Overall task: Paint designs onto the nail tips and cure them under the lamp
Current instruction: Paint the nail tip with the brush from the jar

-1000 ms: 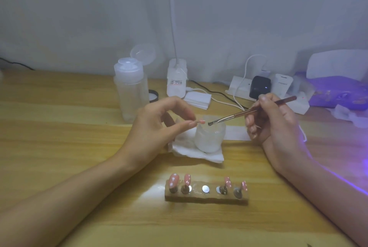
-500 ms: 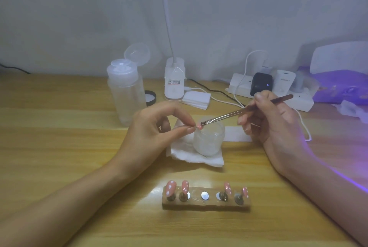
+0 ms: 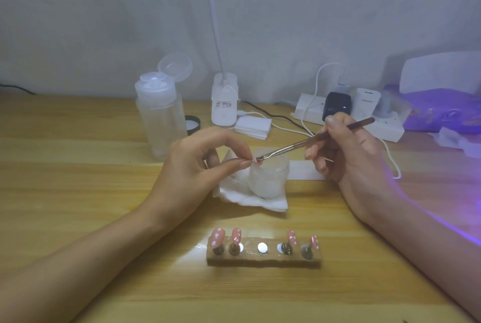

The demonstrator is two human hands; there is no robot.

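Looks like a home nail-art desk, not a salon: wood-grain table (image 3: 78, 192) pushed against a white backdrop (image 3: 104, 23), probably a curtain. Upper right: power strip (image 3: 385, 130) crowded with chargers (image 3: 336, 106), UV curing lamp (image 3: 440, 75) glowing purple. Lower centre: stand (image 3: 263, 260) of painted nail tips (image 3: 217, 236). Pump bottle (image 3: 158, 124) centre left, desk-lamp base (image 3: 223, 103) beside it.

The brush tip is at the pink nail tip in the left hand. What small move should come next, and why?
Probably dab a small dot with the brush onto the nail tip. The left hand pinches it above the jar, the right hand holds the bristles against it, and the four tips on the holder carry white dots.
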